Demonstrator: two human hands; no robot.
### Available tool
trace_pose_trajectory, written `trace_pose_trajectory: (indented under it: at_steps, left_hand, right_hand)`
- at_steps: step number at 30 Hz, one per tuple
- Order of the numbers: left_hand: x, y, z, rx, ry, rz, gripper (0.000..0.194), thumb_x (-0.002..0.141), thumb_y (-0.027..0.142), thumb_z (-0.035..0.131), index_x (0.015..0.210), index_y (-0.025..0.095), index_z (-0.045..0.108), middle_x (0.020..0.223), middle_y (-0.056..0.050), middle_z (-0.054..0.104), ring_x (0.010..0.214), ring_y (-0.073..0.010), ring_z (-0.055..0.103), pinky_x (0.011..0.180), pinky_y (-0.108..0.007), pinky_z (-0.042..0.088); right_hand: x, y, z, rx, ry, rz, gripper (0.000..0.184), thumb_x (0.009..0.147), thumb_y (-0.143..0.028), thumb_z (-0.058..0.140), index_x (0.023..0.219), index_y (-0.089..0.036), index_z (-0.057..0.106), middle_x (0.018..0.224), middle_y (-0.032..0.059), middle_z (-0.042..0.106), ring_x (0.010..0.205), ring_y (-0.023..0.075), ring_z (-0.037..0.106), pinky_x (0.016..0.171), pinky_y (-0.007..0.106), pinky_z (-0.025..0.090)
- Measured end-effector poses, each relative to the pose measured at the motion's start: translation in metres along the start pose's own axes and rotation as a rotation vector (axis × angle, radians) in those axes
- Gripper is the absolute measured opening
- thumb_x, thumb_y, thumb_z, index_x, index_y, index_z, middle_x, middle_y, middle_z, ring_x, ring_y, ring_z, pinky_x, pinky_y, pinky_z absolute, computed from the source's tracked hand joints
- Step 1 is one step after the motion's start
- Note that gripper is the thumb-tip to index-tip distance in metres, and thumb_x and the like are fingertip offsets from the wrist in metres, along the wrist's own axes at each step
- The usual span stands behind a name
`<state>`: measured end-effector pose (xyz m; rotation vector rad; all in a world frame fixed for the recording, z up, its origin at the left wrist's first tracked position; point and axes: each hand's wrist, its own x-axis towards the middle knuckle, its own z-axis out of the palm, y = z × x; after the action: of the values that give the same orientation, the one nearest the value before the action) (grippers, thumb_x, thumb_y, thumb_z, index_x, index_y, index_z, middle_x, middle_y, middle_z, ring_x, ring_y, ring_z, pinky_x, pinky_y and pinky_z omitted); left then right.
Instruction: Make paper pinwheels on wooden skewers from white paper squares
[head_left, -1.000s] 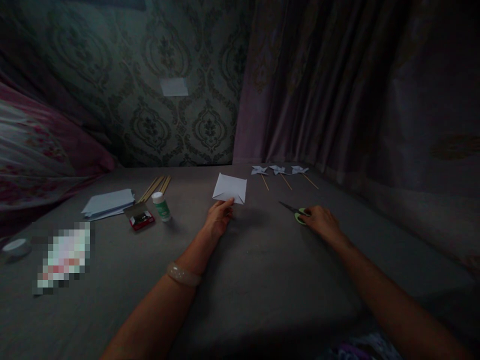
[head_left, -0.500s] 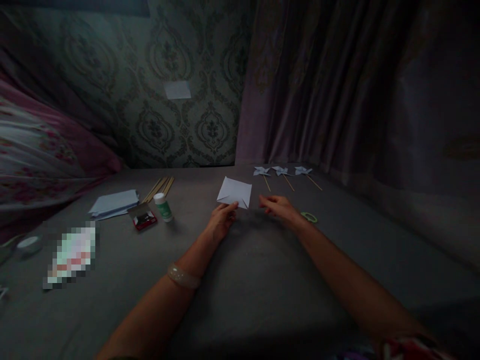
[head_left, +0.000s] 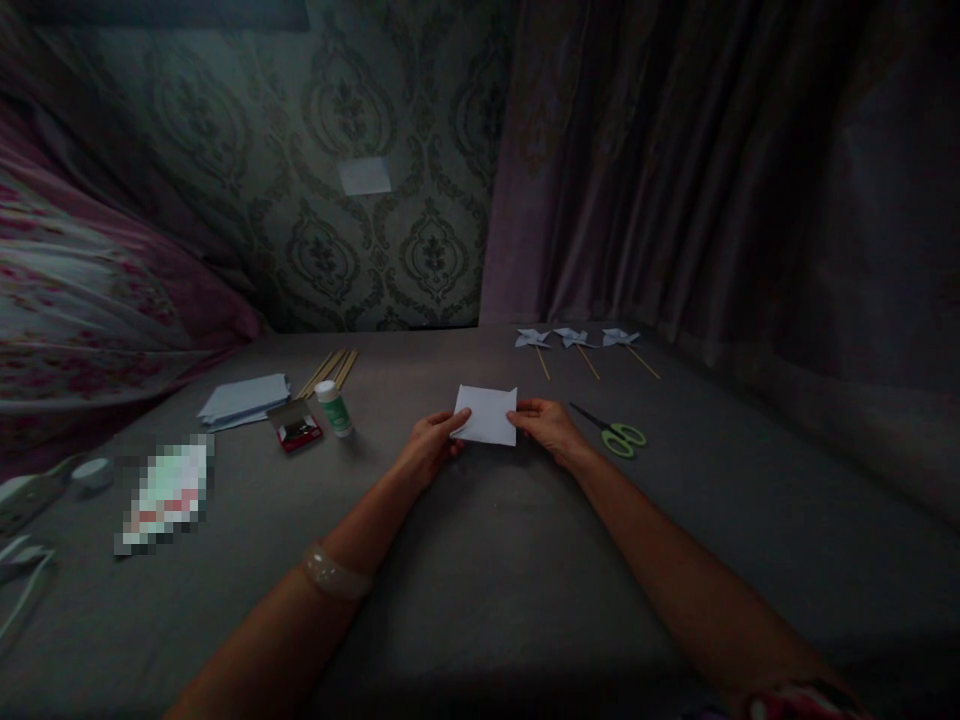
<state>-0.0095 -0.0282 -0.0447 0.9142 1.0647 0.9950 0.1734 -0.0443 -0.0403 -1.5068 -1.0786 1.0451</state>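
A white square of paper point(head_left: 487, 414) is held just above the grey surface between both hands. My left hand point(head_left: 429, 452) pinches its left edge; my right hand point(head_left: 547, 427) pinches its right edge. Green-handled scissors point(head_left: 616, 434) lie on the surface just right of my right hand, untouched. A pale bangle sits on my left wrist.
Three paper pinwheels on sticks point(head_left: 576, 343) lie at the back right by the curtain. At the left are a glue stick point(head_left: 334, 407), a small red box point(head_left: 298, 428), wooden sticks point(head_left: 327, 368), a stack of paper sheets point(head_left: 244, 399), a tape roll point(head_left: 93, 472) and a floral pillow point(head_left: 90, 310).
My right hand let go of the scissors, moved left and took the paper's right edge. The paper, held by my left hand throughout, was drawn slightly nearer to me.
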Motion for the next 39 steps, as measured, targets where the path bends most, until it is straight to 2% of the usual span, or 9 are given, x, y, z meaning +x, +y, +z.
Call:
trace_pose_trajectory:
  at_steps: [5,8,12,17,24,29,32,36,39]
  left_hand:
    - [-0.002,-0.001,-0.007,0.314,0.077,0.086,0.021,0.070,0.031,0.072,0.076,0.012,0.066,0.043,0.005,0.048,0.033,-0.0053,0.038,0.033,-0.017,0.025]
    - [0.000,-0.007,-0.010,0.501,0.074,0.203,0.016,0.072,0.028,0.068,0.076,0.012,0.068,0.052,0.001,0.059,0.039,-0.0077,0.046,0.037,-0.019,0.031]
    - [0.010,-0.012,-0.011,0.741,0.094,0.360,0.010,0.073,0.022,0.066,0.078,0.013,0.069,0.072,-0.005,0.069,0.065,-0.0151,0.063,0.058,-0.023,0.046]
    - [0.017,-0.016,-0.011,0.944,0.151,0.439,0.020,0.077,0.024,0.066,0.094,0.013,0.068,0.084,-0.009,0.071,0.076,-0.0189,0.066,0.066,-0.026,0.048]
    - [0.017,-0.020,-0.012,1.024,0.182,0.490,0.025,0.078,0.025,0.067,0.101,0.014,0.065,0.087,-0.008,0.071,0.078,-0.0188,0.065,0.067,-0.027,0.047]
    - [0.017,-0.020,-0.013,0.992,0.184,0.511,0.024,0.076,0.026,0.068,0.097,0.015,0.065,0.082,-0.007,0.070,0.075,-0.0190,0.064,0.066,-0.027,0.046]
    - [0.015,-0.018,-0.015,0.941,0.211,0.515,0.022,0.075,0.030,0.069,0.092,0.016,0.067,0.079,-0.008,0.069,0.073,-0.0196,0.064,0.066,-0.027,0.046]
    - [0.006,-0.004,-0.023,0.883,0.309,0.524,0.013,0.076,0.028,0.064,0.084,0.018,0.068,0.078,-0.007,0.069,0.074,-0.0198,0.063,0.068,-0.028,0.045]
    - [-0.002,0.012,-0.033,0.815,0.471,0.541,0.012,0.079,0.028,0.060,0.077,0.018,0.066,0.077,-0.006,0.068,0.076,-0.0193,0.063,0.071,-0.029,0.045]
  right_hand:
    - [0.006,0.014,-0.003,-0.213,-0.002,-0.102,0.016,0.074,-0.014,0.066,0.090,-0.013,0.068,0.078,0.0056,0.073,0.072,0.0148,0.067,0.069,0.025,0.050]
    - [0.004,0.019,-0.002,-0.451,0.036,-0.199,0.021,0.077,-0.019,0.065,0.096,-0.013,0.069,0.085,0.0082,0.074,0.081,0.0181,0.068,0.074,0.027,0.049]
    - [-0.004,0.017,0.001,-0.750,0.069,-0.281,0.023,0.083,-0.023,0.060,0.104,-0.016,0.068,0.094,0.0078,0.074,0.089,0.0201,0.068,0.077,0.028,0.048]
    - [-0.008,0.015,0.006,-0.936,0.083,-0.312,0.027,0.089,-0.027,0.054,0.112,-0.018,0.063,0.103,0.0081,0.072,0.096,0.0216,0.066,0.082,0.030,0.046]
    - [-0.012,0.014,0.011,-1.075,0.074,-0.375,0.033,0.091,-0.025,0.051,0.120,-0.014,0.057,0.109,0.0116,0.069,0.103,0.0229,0.062,0.089,0.032,0.041]
    - [-0.015,0.016,0.012,-1.080,0.101,-0.389,0.042,0.090,-0.024,0.052,0.130,-0.012,0.049,0.114,0.0148,0.066,0.108,0.0237,0.060,0.092,0.033,0.039]
    - [-0.015,0.019,0.012,-1.076,0.103,-0.436,0.039,0.089,-0.022,0.051,0.128,-0.012,0.052,0.119,0.0154,0.064,0.110,0.0244,0.058,0.092,0.034,0.038]
    - [-0.014,0.023,0.012,-1.095,0.095,-0.470,0.031,0.090,-0.022,0.050,0.118,-0.015,0.060,0.116,0.0125,0.066,0.106,0.0243,0.059,0.089,0.033,0.039]
    - [-0.013,0.025,0.012,-1.121,0.081,-0.476,0.028,0.091,-0.023,0.048,0.112,-0.016,0.065,0.111,0.0125,0.067,0.102,0.0242,0.060,0.086,0.034,0.040]
